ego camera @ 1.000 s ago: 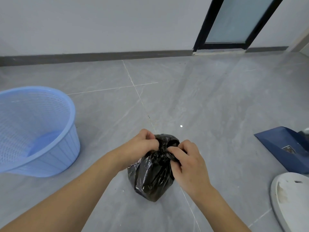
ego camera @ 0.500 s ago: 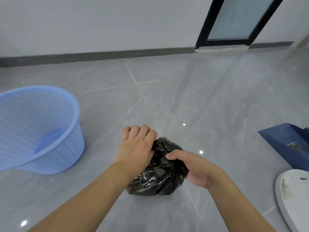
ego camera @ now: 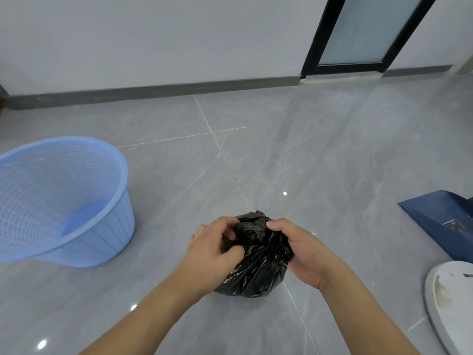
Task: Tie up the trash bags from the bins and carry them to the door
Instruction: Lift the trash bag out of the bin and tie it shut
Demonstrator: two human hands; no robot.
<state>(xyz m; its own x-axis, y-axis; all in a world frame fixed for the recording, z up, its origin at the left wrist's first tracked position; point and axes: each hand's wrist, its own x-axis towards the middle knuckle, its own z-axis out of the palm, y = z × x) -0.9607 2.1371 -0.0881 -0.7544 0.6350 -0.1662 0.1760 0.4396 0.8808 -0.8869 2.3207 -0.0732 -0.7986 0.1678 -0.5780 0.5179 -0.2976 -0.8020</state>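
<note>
Grey tiled floor (ego camera: 332, 155), both hands — left (ego camera: 212, 254), right (ego camera: 304, 254) — curled, pinching the gathered top of a black trash bag (ego camera: 258, 267).

A home interior: grey tiled floor (ego camera: 332, 149), skirting board (ego camera: 153, 94), glazed door (ego camera: 358, 29).

I see open floor (ego camera: 320, 149) running ahead to the door (ego camera: 358, 32); blue basket (ego camera: 76, 201) blocks left, dustpan (ego camera: 435, 221) right.

No legible text anywhere. Blue folder-like item (ego camera: 440, 221) at right carries a small pale label (ego camera: 454, 224); print too small and blurred to read. No brands, numbers or signs readable.
</note>
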